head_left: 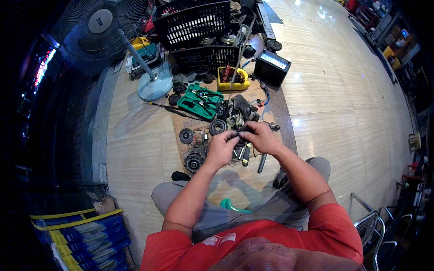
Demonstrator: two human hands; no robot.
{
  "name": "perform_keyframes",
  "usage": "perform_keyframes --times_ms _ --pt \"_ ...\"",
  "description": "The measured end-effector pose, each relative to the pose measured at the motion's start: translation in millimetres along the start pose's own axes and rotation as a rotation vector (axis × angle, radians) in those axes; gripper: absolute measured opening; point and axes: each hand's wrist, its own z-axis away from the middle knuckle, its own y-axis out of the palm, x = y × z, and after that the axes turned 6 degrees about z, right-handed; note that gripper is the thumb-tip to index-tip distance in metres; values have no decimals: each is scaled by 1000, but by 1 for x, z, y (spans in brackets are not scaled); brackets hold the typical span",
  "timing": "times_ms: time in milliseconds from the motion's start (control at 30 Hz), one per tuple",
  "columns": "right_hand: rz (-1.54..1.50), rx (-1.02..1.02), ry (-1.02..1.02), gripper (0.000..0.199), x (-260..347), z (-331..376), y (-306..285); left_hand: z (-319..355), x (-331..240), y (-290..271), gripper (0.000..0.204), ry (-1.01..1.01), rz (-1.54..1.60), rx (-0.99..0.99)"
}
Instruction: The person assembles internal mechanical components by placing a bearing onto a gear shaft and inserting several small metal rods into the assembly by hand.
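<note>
Both hands meet above the cardboard, fingertips pinched together. My left hand (pixel 222 150) and my right hand (pixel 261 136) close on something small and dark between them, too hidden to name. Beneath them lie a yellow-and-black handled tool (pixel 246 155) and other dirty metal parts. To the left of my left hand are a ring-shaped dark part (pixel 218 127), a smaller round part (pixel 186 136) and a larger toothed round part (pixel 194 161). A metal bar (pixel 262 163) lies just below my right hand. An opened green tool case (pixel 200 101) sits beyond, with pliers-like tools in it.
A cut yellow jug (pixel 233 79) holding parts stands beyond the case, with a black battery (pixel 272 68) to its right. Black plastic crates (pixel 193 26) stand farther back. A standing fan (pixel 154 85) is at far left, stacked blue-and-yellow boxes (pixel 90 237) at lower left, a metal-framed chair (pixel 371 226) at right.
</note>
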Motion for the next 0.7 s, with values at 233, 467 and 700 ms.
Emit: perform_keyframes --times_ms 233,467,700 --pt "-163 -27 54 24 -9 2 15 3 1 0 13 77 -149 -37" --pt "-177 -19 87 25 -13 1 18 1 8 0 13 93 -167 -46" --pt "-89 26 121 18 -11 1 19 5 9 1 16 74 -205 -55"
